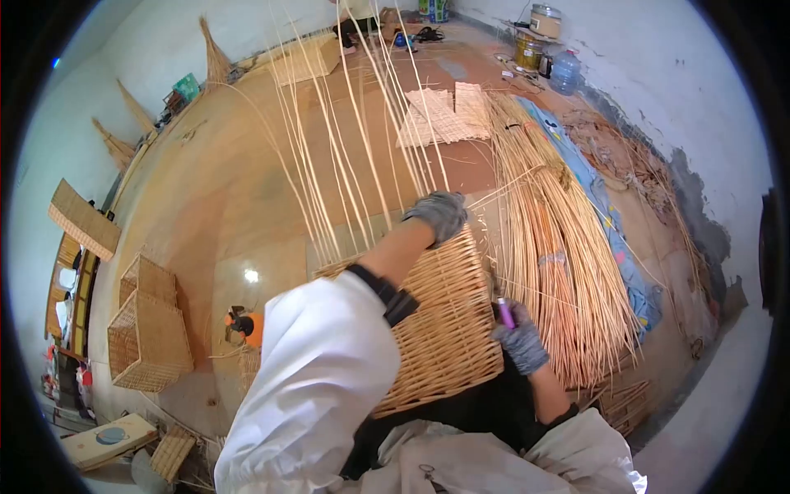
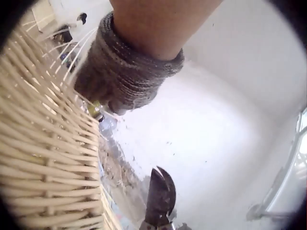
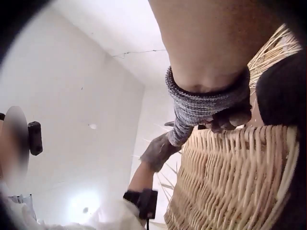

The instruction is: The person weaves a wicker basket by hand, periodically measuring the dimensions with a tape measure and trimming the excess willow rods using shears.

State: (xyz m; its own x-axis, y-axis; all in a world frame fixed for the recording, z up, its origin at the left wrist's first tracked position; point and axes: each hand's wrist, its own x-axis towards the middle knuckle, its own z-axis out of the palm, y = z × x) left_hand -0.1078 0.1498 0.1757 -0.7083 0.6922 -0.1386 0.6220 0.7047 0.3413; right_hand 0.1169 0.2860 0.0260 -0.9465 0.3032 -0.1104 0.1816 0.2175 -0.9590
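Note:
A woven wicker panel (image 1: 444,305) lies slanted over the person's lap, long loose canes (image 1: 362,140) rising from its far edge. The left hand (image 1: 444,216), in a grey knit glove, grips the panel's far right corner; its fingertips are hidden in the head view. Beside the panel's right edge, the gloved right hand (image 1: 522,346) holds pruning shears by a purple handle (image 1: 505,313). In the left wrist view the dark blades of the shears (image 2: 160,196) point upward, a narrow gap at their tip. The right wrist view has the right hand (image 3: 211,112) close over the woven edge.
A thick bundle of canes (image 1: 568,272) lies on a blue cloth (image 1: 605,198) at the right. Woven mats (image 1: 436,115) rest on the floor ahead. Wicker boxes (image 1: 148,329) and an orange-and-black tool (image 1: 245,325) are at the left. Another person (image 1: 355,16) is at the back.

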